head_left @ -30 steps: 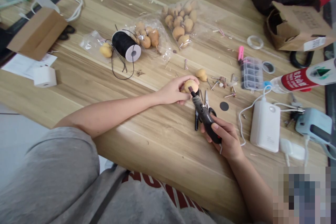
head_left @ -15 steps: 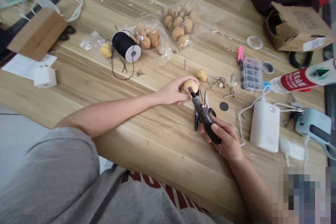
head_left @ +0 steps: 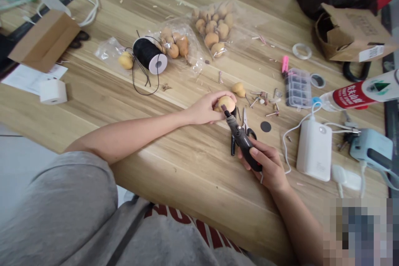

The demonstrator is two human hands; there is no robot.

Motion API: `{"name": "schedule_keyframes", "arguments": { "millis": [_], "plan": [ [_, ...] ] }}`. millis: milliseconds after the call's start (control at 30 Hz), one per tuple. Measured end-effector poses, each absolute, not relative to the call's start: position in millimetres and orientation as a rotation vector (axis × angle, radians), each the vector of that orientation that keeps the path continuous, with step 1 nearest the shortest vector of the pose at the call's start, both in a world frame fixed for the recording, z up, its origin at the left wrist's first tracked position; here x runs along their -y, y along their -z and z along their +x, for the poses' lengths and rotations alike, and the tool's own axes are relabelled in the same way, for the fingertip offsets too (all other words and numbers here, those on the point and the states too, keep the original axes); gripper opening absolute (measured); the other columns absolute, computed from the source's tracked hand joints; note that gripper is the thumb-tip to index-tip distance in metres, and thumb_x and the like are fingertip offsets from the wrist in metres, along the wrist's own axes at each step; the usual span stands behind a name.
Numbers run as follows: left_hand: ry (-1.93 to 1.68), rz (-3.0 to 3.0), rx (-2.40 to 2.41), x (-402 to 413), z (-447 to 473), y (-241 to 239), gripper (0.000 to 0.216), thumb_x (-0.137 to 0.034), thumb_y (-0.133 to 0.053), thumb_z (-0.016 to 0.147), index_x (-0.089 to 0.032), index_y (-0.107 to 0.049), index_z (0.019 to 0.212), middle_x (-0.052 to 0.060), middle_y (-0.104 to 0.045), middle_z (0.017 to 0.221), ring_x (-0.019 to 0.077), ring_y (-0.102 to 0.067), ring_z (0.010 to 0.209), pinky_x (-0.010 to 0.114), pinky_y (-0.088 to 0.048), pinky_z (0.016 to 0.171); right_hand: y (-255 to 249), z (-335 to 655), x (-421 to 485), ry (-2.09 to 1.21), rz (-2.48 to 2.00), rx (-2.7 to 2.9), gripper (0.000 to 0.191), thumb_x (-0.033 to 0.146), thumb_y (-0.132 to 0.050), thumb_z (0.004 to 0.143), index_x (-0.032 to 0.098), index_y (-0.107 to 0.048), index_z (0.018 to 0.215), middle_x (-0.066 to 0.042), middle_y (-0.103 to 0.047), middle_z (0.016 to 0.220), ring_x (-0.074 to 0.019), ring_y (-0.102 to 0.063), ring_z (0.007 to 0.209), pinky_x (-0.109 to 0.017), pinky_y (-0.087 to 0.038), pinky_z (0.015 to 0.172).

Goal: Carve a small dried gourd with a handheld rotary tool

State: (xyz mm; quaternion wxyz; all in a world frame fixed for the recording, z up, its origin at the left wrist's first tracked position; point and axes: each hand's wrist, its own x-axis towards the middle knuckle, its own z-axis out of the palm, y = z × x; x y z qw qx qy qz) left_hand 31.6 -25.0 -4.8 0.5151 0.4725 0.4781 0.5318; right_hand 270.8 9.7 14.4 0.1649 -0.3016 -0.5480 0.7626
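My left hand [head_left: 207, 108] is closed round a small tan gourd [head_left: 227, 102] resting on the wooden table [head_left: 174, 162]. My right hand [head_left: 268, 165] grips a black rotary tool [head_left: 241, 139], whose tip touches the gourd's near side. A second loose gourd [head_left: 238, 89] lies just beyond. Black-handled scissors [head_left: 247, 126] lie right beside the tool.
Bags of gourds [head_left: 215, 29] and a black thread spool [head_left: 149, 55] lie further back. A small parts box [head_left: 298, 87], loose bits, a white power bank [head_left: 314, 149], a glue bottle [head_left: 358, 93], a light-blue tool [head_left: 372, 149] and a cardboard box [head_left: 352, 31] crowd the right.
The rotary tool's tip has shifted slightly left along the gourd. Both hands stay almost in place.
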Motion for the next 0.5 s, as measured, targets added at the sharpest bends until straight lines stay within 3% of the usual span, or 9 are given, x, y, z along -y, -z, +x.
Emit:
{"name": "schedule_keyframes", "arguments": {
  "millis": [500],
  "plan": [
    [-1.257, 1.161, -1.184, 25.9, 31.6, 4.9, 0.038, -0.010, -0.062, 0.067, -0.018, -0.050, 0.103, -0.007, -0.055, 0.069, 0.0005, -0.042, 0.039, 0.013, -0.030, 0.037, -14.8, 270.3, -9.7, -2.160, -0.863, 1.572, 0.029, 0.033, -0.065, 0.084, 0.015, -0.073, 0.106, -0.004, -0.065, 0.069, -0.0099, -0.047, 0.044, -0.026, -0.028, 0.041]
  ]
}}
